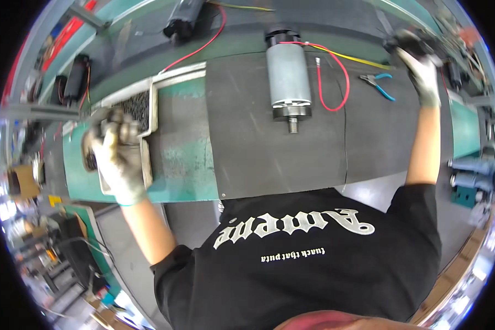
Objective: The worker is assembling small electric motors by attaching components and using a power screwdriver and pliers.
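Observation:
My left hand (117, 159), in a pale glove with dark fingertips, is over the left side of the bench beside a white tray (153, 107) of small black parts (135, 110). Its fingers look curled, but motion smears them, and I cannot make out anything in them. At the far right, my right hand (425, 77) reaches to a blurred dark object or dark glove fingers; the two blend together. Between the hands, a silver cylindrical motor (289, 74) lies with its threaded shaft toward me. A red wire (346, 82) and a yellow wire (352, 57) run from its black far end.
Blue-handled pliers (378, 83) lie right of the motor. Another dark motor (184, 19) with red and yellow wires is at the back left, and one more (77, 81) is beyond the tray. A metal bar (44, 112) crosses at the left. A dark mat (258, 159) covers the bench middle.

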`<state>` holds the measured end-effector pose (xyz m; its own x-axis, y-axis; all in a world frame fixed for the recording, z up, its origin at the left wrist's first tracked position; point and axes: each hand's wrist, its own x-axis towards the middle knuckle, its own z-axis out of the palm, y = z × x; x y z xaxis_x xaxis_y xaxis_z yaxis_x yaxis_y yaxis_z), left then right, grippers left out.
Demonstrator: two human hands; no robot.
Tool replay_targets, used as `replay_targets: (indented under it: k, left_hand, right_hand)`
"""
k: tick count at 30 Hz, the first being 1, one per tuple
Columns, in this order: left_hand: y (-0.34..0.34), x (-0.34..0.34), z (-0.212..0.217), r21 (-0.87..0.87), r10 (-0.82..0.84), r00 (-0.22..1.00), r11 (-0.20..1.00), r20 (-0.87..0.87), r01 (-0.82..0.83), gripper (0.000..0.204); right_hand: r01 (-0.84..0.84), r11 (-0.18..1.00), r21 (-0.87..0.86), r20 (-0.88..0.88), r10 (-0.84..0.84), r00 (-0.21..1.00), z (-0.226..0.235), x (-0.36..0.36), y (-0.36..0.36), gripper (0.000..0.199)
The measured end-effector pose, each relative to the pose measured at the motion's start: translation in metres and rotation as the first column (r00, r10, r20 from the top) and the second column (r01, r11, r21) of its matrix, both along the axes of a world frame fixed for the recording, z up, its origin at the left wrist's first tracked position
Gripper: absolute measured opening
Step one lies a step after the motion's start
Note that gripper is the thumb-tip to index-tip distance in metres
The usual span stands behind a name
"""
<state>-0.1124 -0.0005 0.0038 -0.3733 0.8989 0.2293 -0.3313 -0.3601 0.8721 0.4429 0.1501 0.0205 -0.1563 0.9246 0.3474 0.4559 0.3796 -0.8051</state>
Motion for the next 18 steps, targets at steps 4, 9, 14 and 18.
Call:
replay_targets:
  k: [4, 9, 14, 18]
  left_hand:
    - [-0.022, 0.132, -0.017, 0.051, -0.360, 0.708, 0.907, 0.607, 0.417, 0.042]
    - [-0.010, 0.211, -0.028, 0.220, -0.542, 0.262, 0.668, 0.799, 0.711, 0.036]
    - [-0.024, 0.220, -0.025, 0.248, -0.555, 0.235, 0.658, 0.798, 0.711, 0.031]
    - [-0.029, 0.218, -0.030, 0.202, -0.600, 0.375, 0.679, 0.707, 0.706, 0.029]
  right_hand:
    - [0.006, 0.999, -0.047, -0.674, -0.037, 0.737, 0.014, -0.012, -0.069, 0.043]
    - [-0.146, 0.976, 0.164, -0.686, 0.219, 0.694, 0.029, -0.145, -0.117, 0.035]
    - [-0.346, 0.818, 0.460, -0.608, 0.574, 0.549, 0.063, -0.174, -0.125, 0.029]
    - [-0.381, 0.797, 0.469, -0.650, 0.604, 0.462, 0.054, -0.174, -0.131, 0.029]
